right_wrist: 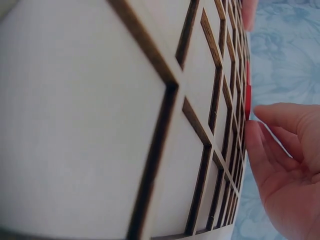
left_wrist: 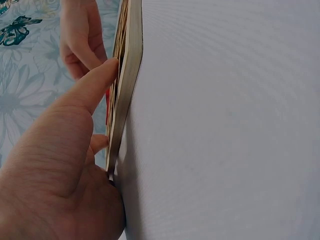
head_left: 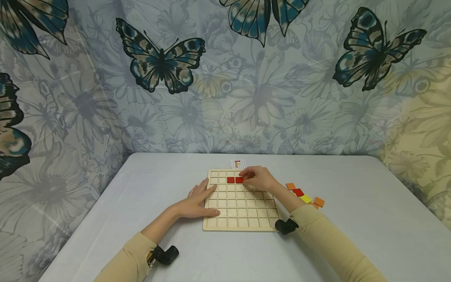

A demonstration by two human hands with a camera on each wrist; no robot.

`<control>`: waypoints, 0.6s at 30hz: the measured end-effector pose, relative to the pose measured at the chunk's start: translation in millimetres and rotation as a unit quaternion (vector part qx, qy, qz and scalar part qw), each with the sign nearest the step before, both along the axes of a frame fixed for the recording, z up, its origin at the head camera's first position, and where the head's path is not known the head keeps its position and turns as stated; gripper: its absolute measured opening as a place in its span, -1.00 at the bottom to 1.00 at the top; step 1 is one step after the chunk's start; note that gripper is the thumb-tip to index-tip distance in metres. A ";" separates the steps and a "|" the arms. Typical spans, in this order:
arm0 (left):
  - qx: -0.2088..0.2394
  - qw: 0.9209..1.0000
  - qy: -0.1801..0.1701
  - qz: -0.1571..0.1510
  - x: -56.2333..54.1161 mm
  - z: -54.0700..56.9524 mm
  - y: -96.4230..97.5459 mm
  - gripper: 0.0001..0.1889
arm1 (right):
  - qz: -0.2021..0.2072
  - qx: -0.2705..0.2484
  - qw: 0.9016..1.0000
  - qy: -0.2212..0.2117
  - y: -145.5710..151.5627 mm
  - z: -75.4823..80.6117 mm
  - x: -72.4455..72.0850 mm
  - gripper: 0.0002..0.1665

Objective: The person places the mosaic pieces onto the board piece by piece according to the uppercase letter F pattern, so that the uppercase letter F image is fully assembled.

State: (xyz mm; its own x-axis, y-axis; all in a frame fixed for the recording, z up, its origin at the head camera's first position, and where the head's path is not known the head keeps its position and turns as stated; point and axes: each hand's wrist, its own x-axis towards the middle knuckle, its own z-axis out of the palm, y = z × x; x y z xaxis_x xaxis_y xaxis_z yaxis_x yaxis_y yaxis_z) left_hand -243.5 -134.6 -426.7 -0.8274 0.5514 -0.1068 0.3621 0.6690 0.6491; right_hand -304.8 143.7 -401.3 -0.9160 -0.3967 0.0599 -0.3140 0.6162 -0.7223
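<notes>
A pale wooden grid board (head_left: 232,223) lies on the white table. My left hand (head_left: 195,201) rests at its left side, fingers spread along the edge and thumb on the lower left cells. In the left wrist view the thumb (left_wrist: 102,77) lies over the board's rim (left_wrist: 131,55). One red square tile (head_left: 230,180) sits in a cell near the top. Right beside it is a second red tile (head_left: 239,180), at whose right edge my right hand (head_left: 260,178) pinches with thumb and forefinger. The right wrist view shows those fingertips (right_wrist: 261,111) close at the tile (right_wrist: 248,100).
Several loose orange, red and yellow tiles (head_left: 305,199) lie on the table (head_left: 366,219) to the right of the board, beyond my right forearm. A small card (head_left: 233,164) with a coloured grid pattern lies behind the board. A butterfly-patterned cloth (head_left: 260,98) hangs behind the table.
</notes>
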 end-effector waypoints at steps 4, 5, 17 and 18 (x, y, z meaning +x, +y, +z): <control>-0.003 1.000 0.003 -0.001 -0.4 -0.8 -0.1 0.00 | -0.006 0.001 1.000 0.002 0.6 0.9 1.9 -0.79; -0.003 1.000 0.004 -0.002 -0.5 -0.9 0.1 0.00 | -0.005 -0.002 1.000 0.000 0.4 0.9 2.1 -0.80; -0.001 1.000 0.001 -0.003 0.2 0.6 0.2 0.00 | 0.018 -0.020 0.999 -0.021 3.8 -0.5 1.1 -0.79; -0.002 1.000 0.000 -0.002 0.4 0.6 0.1 0.00 | 0.016 -0.024 0.999 -0.022 6.7 -0.4 0.8 -0.78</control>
State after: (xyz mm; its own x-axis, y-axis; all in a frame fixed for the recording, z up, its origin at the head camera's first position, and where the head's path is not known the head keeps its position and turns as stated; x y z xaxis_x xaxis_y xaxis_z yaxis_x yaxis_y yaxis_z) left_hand -243.1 -134.5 -426.1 -0.8248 0.5549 -0.1092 0.3648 0.6695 0.6471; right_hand -304.1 150.4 -401.7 -0.9050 -0.4235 0.0403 -0.3008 0.5701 -0.7646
